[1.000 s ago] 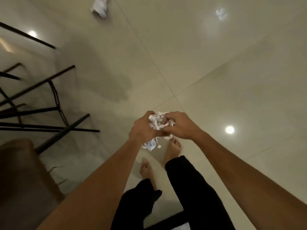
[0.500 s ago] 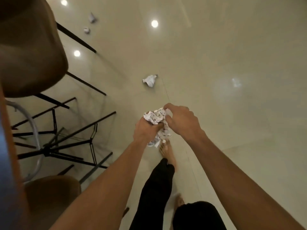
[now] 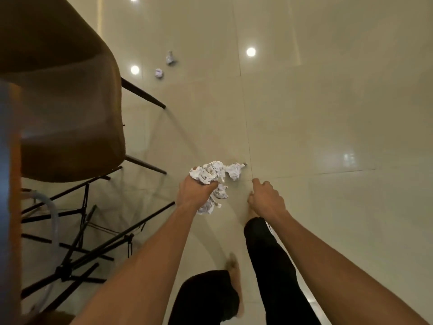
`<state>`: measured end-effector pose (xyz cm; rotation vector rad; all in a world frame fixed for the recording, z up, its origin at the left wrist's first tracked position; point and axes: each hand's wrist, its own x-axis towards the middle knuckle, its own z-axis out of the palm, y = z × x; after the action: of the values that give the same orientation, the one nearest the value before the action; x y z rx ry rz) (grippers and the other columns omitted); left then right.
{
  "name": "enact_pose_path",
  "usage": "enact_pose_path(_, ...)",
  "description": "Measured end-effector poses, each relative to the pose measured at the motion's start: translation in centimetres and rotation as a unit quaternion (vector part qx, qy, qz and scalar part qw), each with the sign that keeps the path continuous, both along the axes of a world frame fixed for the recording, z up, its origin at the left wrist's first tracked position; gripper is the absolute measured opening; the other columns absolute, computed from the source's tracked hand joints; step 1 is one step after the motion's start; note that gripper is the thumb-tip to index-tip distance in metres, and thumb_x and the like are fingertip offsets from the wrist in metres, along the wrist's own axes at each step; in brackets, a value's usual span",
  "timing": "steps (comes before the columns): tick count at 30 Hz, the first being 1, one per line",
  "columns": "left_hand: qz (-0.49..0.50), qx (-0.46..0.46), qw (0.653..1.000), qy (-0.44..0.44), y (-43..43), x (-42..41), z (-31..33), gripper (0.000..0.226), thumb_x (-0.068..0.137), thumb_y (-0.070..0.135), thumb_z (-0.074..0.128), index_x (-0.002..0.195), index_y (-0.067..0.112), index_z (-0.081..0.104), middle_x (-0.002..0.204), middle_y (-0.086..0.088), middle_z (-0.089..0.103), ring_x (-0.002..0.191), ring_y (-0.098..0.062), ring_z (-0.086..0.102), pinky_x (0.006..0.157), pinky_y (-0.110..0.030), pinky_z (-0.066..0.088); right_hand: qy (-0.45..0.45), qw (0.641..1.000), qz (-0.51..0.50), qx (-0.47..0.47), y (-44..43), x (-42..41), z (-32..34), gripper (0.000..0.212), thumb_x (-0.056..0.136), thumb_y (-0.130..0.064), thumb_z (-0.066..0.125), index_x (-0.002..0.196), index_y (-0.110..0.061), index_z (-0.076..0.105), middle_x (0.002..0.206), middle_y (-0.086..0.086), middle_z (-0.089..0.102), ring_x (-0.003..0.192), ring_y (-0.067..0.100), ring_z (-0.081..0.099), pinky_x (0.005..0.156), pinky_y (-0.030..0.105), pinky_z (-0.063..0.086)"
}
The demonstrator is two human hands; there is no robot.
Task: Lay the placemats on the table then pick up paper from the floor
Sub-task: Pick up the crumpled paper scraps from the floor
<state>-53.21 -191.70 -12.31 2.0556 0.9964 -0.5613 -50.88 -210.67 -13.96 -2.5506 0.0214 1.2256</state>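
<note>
My left hand [image 3: 196, 191] is shut on a wad of crumpled white paper [image 3: 207, 175] that bulges above and below the fist. Just past the wad, another crumpled paper [image 3: 235, 171] lies on the glossy tile floor. My right hand [image 3: 264, 198] hangs to the right of the wad, apart from it, fingers loosely curled and holding nothing. Two more small paper balls lie farther off on the floor, one [image 3: 158, 73] beside the chair leg and one [image 3: 170, 57] a little beyond it.
A brown upholstered chair [image 3: 70, 102] with dark legs fills the upper left. Below it are the crossed black metal legs of a frame [image 3: 82, 242]. A table edge [image 3: 9, 160] runs down the far left. My legs in black trousers and bare feet are at the bottom.
My right hand has let go of the paper wad and moved right. The view has moved forward along the floor; the lone floor paper is now just beyond my left hand.
</note>
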Motion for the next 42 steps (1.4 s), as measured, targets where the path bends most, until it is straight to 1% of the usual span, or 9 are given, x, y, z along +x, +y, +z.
enact_pose_path(4,0.035,-0.01,0.999,0.011,1.5,5.3,-6.0,0.041,0.064,0.047,0.075,0.101,0.032,0.067,0.1,0.007,0.071,0.095,-0.019,0.064,0.084,-0.035,0.055,0.0,0.998,0.053,-0.018,2.6,5.6,-7.2,0.05,0.092,-0.02,0.054,0.139,-0.013,0.036,0.139,0.017,0.033,0.103,0.039,0.058,0.071,0.035,0.04)
enact_pose_path(9,0.043,-0.016,0.998,0.039,2.6,8.2,-16.6,0.049,0.062,0.051,0.076,0.106,0.033,0.066,0.107,0.003,0.07,0.103,-0.026,0.065,0.089,-0.045,0.055,0.022,0.998,0.053,-0.012,6.0,11.1,-19.8,0.064,0.088,-0.024,0.067,0.141,-0.019,0.032,0.14,0.021,0.029,0.102,0.044,0.059,0.076,0.04,0.045)
enact_pose_path(15,0.053,-0.01,0.996,0.073,3.3,8.1,-28.6,0.05,0.067,0.049,0.077,0.114,0.035,0.064,0.117,0.005,0.068,0.11,-0.025,0.063,0.092,-0.04,0.052,0.101,0.992,-0.045,-0.055,9.1,11.4,-36.7,0.095,0.073,-0.058,0.076,0.148,-0.034,0.023,0.155,0.033,-0.008,0.122,0.054,0.047,0.101,0.046,0.045)
enact_pose_path(19,0.06,-0.029,0.995,0.079,3.7,7.6,-30.2,0.05,0.067,0.049,0.079,0.113,0.035,0.066,0.114,0.008,0.07,0.108,-0.022,0.064,0.091,-0.038,0.052,0.143,0.985,-0.097,-0.022,8.9,10.0,-40.8,0.062,0.084,-0.041,0.071,0.132,-0.01,0.047,0.138,0.026,0.042,0.123,0.039,0.048,0.092,0.035,0.043)
enact_pose_path(24,0.08,-0.067,0.989,0.105,5.1,9.4,-23.4,0.061,0.055,0.055,0.074,0.112,0.037,0.065,0.115,0.007,0.07,0.111,-0.022,0.063,0.096,-0.042,0.053,0.104,0.985,-0.122,0.072,8.0,12.7,-31.5,0.04,0.087,-0.034,0.07,0.109,-0.002,0.057,0.108,0.016,0.064,0.103,0.034,0.06,0.07,0.026,0.03)
enact_pose_path(29,0.108,-0.133,0.974,0.148,6.3,15.0,-12.5,0.062,0.048,0.055,0.08,0.105,0.033,0.07,0.107,0.006,0.073,0.101,-0.022,0.068,0.092,-0.04,0.056,0.037,0.973,-0.149,0.17,9.1,19.3,-15.8,0.036,0.079,-0.025,0.078,0.105,-0.011,0.056,0.083,0.004,0.065,0.073,0.022,0.058,0.061,0.029,0.037)
enact_pose_path(34,0.255,-0.216,0.937,0.101,9.0,25.3,-2.7,0.077,0.036,0.051,0.095,0.104,0.019,0.075,0.096,-0.004,0.078,0.087,-0.025,0.076,0.083,-0.044,0.062,-0.017,0.977,-0.054,0.204,14.3,29.0,-3.0,0.019,0.084,-0.018,0.065,0.102,-0.012,0.065,0.091,0.005,0.068,0.085,0.022,0.058,0.061,0.024,0.035)
enact_pose_path(38,0.315,-0.3,0.9,0.026,13.0,34.1,4.1,0.045,0.068,0.028,0.091,0.105,0.009,0.073,0.092,-0.015,0.078,0.078,-0.03,0.076,0.072,-0.048,0.063,-0.012,0.969,0.003,0.246,19.4,37.6,2.8,0.033,0.086,-0.028,0.049,0.106,-0.01,0.069,0.099,0.01,0.061,0.1,0.019,0.049,0.079,0.023,0.035)
enact_pose_path(42,0.33,-0.32,0.888,-0.01,18.4,43.1,6.1,0.084,0.041,0.058,0.096,0.11,0.015,0.075,0.097,-0.013,0.078,0.086,-0.032,0.076,0.082,-0.051,0.061,0.002,0.946,-0.018,0.323,25.0,46.5,7.8,0.035,0.092,-0.012,0.049,0.063,-0.025,0.064,0.068,-0.001,0.052,0.07,0.008,0.045,0.065,0.023,0.036)
